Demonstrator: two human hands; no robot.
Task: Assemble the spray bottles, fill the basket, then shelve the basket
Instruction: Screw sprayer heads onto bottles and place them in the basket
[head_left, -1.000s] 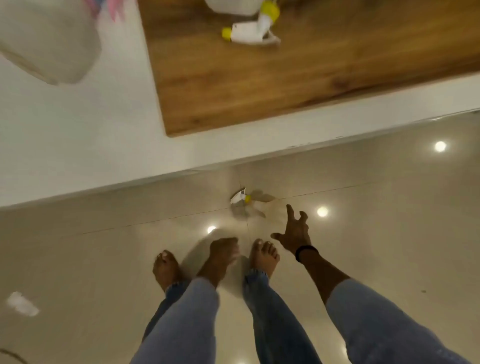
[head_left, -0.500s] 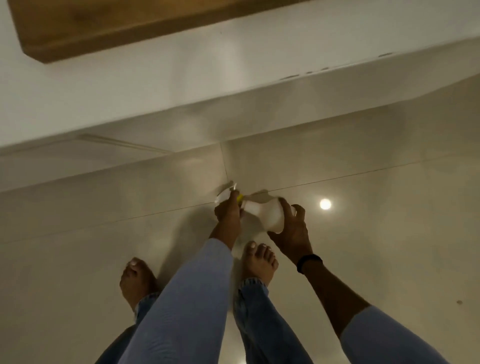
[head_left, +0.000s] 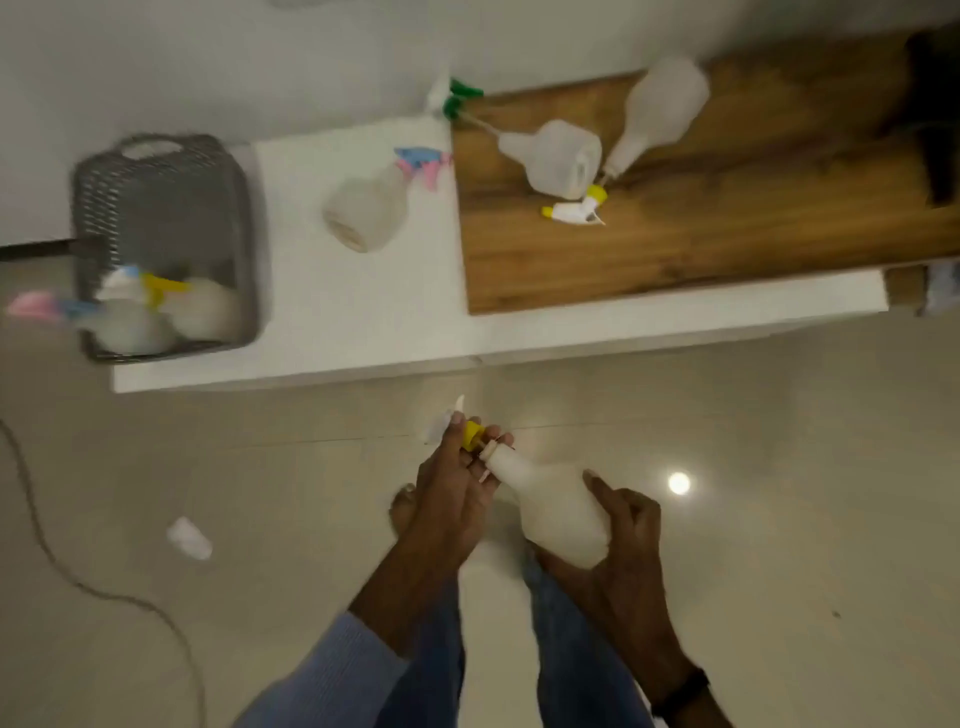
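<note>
Left hand (head_left: 457, 493) pinches the spray head (head_left: 471, 434), right hand (head_left: 626, 540) grips the bottle (head_left: 550, 506) (assembly step, I reckon). Next I'd screw them together squarely.

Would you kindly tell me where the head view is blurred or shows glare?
Head view: motion blur smears the basket at the left; a bright light reflection glares off the glossy floor; the bottle held in the right hand is comparatively sharp.

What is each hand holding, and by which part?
The right hand grips a white bottle round its wide lower body. The left hand pinches a spray head near its yellow collar, close to the bottle's mouth.
</note>
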